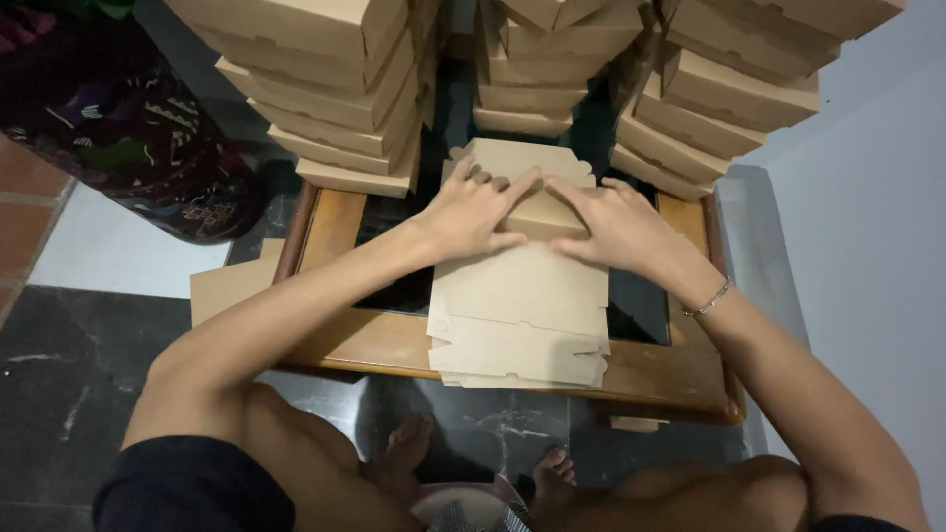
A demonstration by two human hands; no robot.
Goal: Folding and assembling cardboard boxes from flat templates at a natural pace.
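A flat brown cardboard box blank (522, 296) lies on top of a small pile of like blanks on a low wooden table (370, 340) with a dark glass top. My left hand (473, 212) and my right hand (611, 227) press flat on the far part of the top blank, fingers spread and meeting at the middle, where a panel is folded up. A thin bracelet circles my right wrist.
Tall stacks of folded brown boxes stand at the back left (345, 89), back middle (537, 69) and back right (724, 89) of the table. Another flat cardboard sheet (232, 286) lies by the table's left side. A patterned dark cloth (128, 128) sits on the floor at left. My bare feet (414, 448) rest below.
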